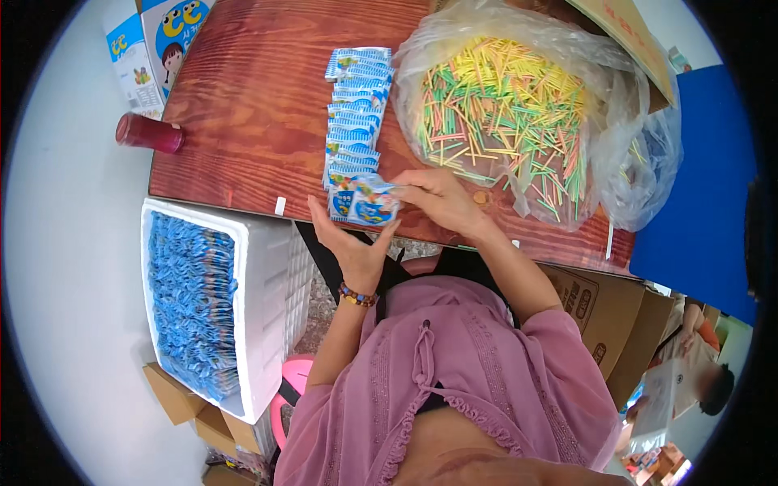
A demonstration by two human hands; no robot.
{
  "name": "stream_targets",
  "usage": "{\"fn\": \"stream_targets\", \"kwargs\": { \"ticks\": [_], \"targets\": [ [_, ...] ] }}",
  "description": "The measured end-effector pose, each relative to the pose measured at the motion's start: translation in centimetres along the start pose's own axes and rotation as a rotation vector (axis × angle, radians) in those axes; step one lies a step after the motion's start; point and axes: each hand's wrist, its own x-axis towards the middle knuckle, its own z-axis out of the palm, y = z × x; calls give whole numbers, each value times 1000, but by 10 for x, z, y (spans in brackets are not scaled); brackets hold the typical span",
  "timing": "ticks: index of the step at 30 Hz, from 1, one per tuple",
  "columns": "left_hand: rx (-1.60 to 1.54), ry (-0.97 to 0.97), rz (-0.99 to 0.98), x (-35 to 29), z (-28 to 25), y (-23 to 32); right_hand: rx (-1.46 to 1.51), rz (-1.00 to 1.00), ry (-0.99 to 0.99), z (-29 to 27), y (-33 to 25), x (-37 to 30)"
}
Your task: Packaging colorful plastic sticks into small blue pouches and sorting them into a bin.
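Where the row of overlapping blue-and-white packets [356, 113] meets the wooden tabletop's [259, 97] near edge, one packet [374, 204] sits between the left hand [354, 253] and the right hand [440, 200]. It partly hides the row's lowest packets, and its fine print blurs. Thumb and fingers of the right hand pinch its upper right corner; the left is cupped wide below, its contact with the packet unclear.
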Motion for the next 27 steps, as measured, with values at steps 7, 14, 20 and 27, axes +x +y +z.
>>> {"fn": "stream_targets", "kwargs": {
  "ticks": [7, 14, 20, 27],
  "targets": [
    [318, -66, -47, 44, 16, -6, -383, -105, 47, 37, 33, 40],
    [229, -91, -111, 61, 17, 0, -693, -382, 254, -19, -6, 107],
    [156, -55, -105, 63, 22, -3, -1212, -142, 178, -61, -9, 205],
    [155, -41, -73, 62, 20, -9, -992, 40, -149, -82, -4, 224]
  ]
}}
